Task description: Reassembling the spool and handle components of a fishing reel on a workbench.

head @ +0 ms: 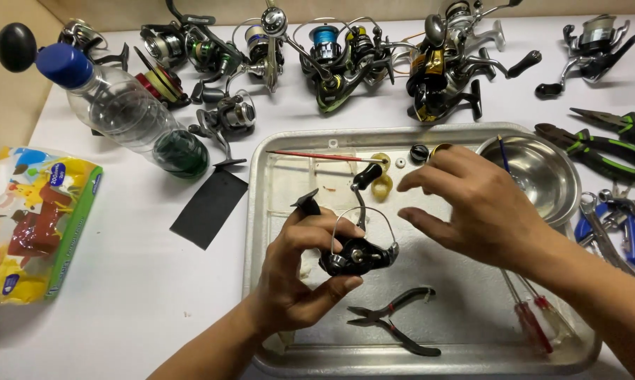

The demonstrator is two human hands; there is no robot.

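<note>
My left hand (300, 271) grips a black spinning reel body (358, 255) with a wire bail and a handle knob (366, 176), held over a metal tray (261, 211). My right hand (472, 204) hovers just right of the reel, fingers spread and curled, with nothing visibly in it. Small parts lie at the tray's far end: a yellowish ring (381, 186), a black cap (419, 152), a small white washer (400, 162) and a thin red brush (317, 155). Black needle-nose pliers (395, 320) lie in the tray's near part.
A steel bowl (542, 176) sits at the tray's right corner; red-handled screwdrivers (535, 320) lie under my right forearm. Several fishing reels (331, 53) line the back. A plastic bottle (124, 112), a black sheet (208, 207) and a tissue pack (29, 225) are left; pliers (599, 151) are right.
</note>
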